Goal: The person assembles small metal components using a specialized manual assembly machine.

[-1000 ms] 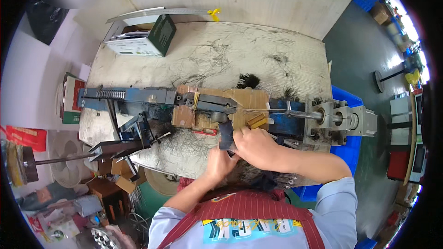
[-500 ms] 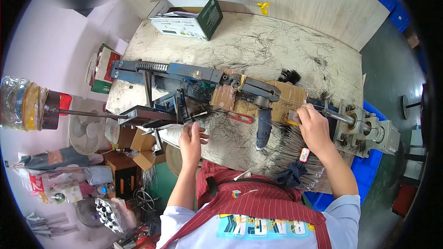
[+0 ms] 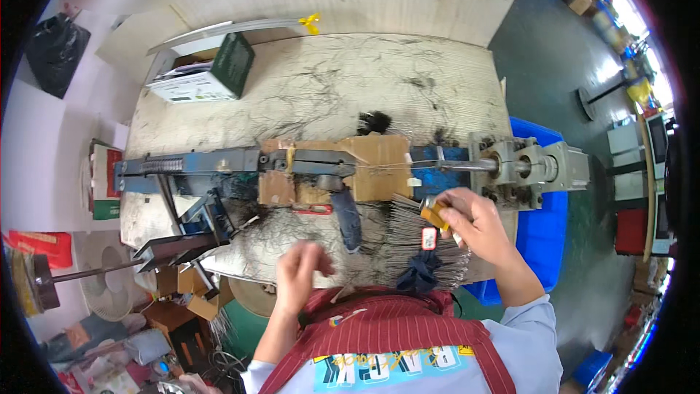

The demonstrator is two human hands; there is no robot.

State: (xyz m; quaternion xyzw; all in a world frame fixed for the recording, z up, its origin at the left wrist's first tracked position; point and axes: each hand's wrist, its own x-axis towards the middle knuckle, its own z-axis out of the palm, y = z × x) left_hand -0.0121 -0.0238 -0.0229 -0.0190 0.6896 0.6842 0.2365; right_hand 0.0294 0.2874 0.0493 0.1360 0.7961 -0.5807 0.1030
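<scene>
My right hand [image 3: 477, 226] grips a small yellow tool with a metal end [image 3: 433, 214], over the right part of the bench. Below that tool lies a bundle of thin wire-like stems [image 3: 408, 237], with a dark cloth tie [image 3: 421, 271] and a red-edged white tag [image 3: 429, 238]. My left hand [image 3: 299, 273] is above the bench's near edge, fingers loosely bent and apart, with nothing visible in them; its fingertips are slightly blurred. Beyond both hands runs a long blue metal fixture [image 3: 233, 160]. Twisted wire [image 3: 386, 165] stretches from it to a shaft [image 3: 470, 165] on the right.
A cloth-wrapped handle [image 3: 347, 222] points toward me from the fixture, beside a red-handled tool [image 3: 312, 209]. Black bristles [image 3: 374, 122] lie behind the cardboard pad [image 3: 386, 147]. An open box [image 3: 197, 76] stands far left. A blue bin [image 3: 543, 226] sits right of the bench.
My right hand has drawn back from the wire toward me, with the yellow tool still in it. My left hand stays near the bench edge. The view has turned to the right.
</scene>
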